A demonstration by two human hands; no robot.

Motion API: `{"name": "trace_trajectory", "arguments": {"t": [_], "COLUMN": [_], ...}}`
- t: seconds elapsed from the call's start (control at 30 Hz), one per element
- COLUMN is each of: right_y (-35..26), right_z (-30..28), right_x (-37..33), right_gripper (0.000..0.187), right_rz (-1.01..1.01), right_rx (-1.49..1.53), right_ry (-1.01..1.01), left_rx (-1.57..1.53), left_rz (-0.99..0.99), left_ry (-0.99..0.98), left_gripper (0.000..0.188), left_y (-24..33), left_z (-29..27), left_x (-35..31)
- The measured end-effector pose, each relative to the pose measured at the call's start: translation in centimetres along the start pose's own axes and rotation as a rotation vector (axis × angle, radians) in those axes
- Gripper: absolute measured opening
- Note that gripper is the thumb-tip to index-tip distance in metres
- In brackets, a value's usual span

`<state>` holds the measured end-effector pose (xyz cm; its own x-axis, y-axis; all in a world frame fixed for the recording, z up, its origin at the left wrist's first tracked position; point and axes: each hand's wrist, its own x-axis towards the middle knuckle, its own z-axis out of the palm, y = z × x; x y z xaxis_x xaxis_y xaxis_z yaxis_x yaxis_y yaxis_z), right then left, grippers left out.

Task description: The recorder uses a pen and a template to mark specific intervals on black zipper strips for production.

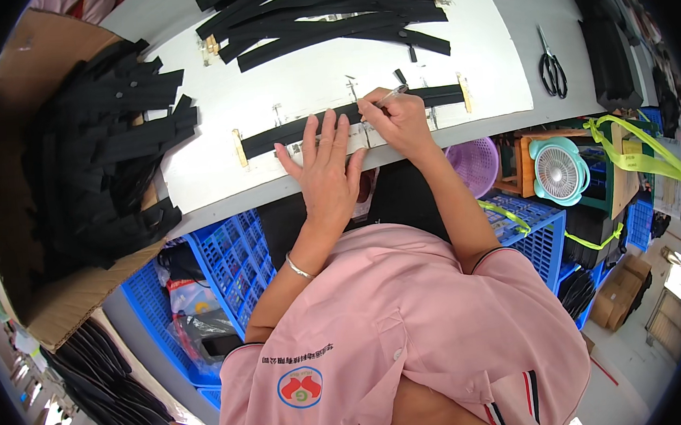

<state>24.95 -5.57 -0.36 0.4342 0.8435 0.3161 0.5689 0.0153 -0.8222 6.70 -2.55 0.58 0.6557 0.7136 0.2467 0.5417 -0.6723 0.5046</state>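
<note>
Black strap (353, 113) at frame centre is likely needing firm pinning: left hand (326, 170) is lying spread across it, right hand (402, 123) pinching a pen (394, 94).

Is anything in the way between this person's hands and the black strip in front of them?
Nothing visible: the left hand has its fingers on the black strip, and the right hand is over it, holding a pen-like tool. One short black piece lies beyond the strip.

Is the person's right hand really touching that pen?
Touching. The head view shows it: the right hand is closed around the pen, whose end juts out beyond the grip.
</note>
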Motion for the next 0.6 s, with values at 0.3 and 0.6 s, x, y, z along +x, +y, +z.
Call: {"name": "trace_trajectory", "arguments": {"t": [0.3,0.6], "right_y": [-1.3,4.0], "right_z": [-4.7,-8.9], "right_x": [-0.6,-0.7], "right_gripper": [0.017,0.017], "right_rz": [0.225,0.221], "right_rx": [0.342,0.08], "right_ry": [0.098,0.234], "left_rx": [0.056,0.061], "left_rz": [-0.007,-0.006], "left_ry": [-0.008,0.013], "left_gripper": [0.053,0.052], "left_y": [-0.3,0.8], "left_z": [0.3,0.4], "left_x": [-0.3,0.3]}}
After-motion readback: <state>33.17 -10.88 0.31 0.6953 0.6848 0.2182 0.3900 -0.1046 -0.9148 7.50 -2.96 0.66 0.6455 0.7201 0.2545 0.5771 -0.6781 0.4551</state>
